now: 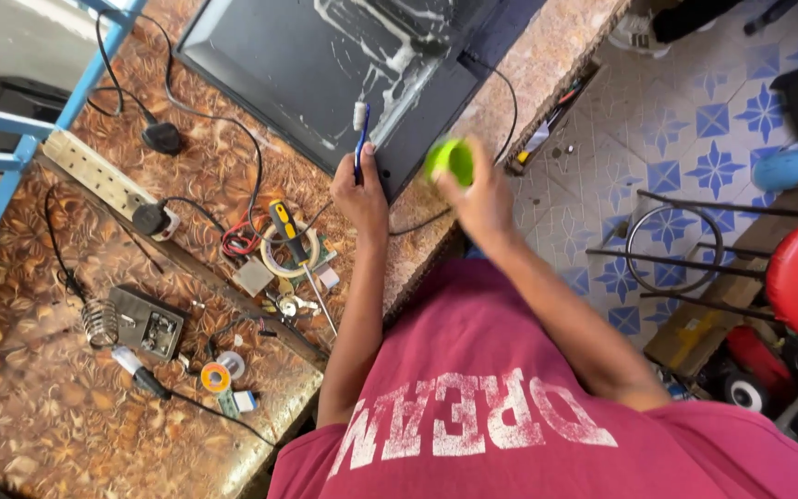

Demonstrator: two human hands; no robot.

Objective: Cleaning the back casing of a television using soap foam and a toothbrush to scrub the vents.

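Brown patterned worktop (39, 407): fills the frame from 7 to 11 o'clock.
Left hand (362, 189): closed around a blue-handled brush (360, 139), bristles up, at 12 o'clock from the fist.
Right hand (480, 199): gripping a blurred bright-green round object (450, 159).
Dark flat panel (325, 65): smeared white, at 12 o'clock, just beyond both hands.
Yellow-and-black screwdriver (293, 242): on the worktop, 8 o'clock of the left hand.

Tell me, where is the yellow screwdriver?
In the head view, the screwdriver lies on the bench, left of the left hand, its handle across a tape roll.
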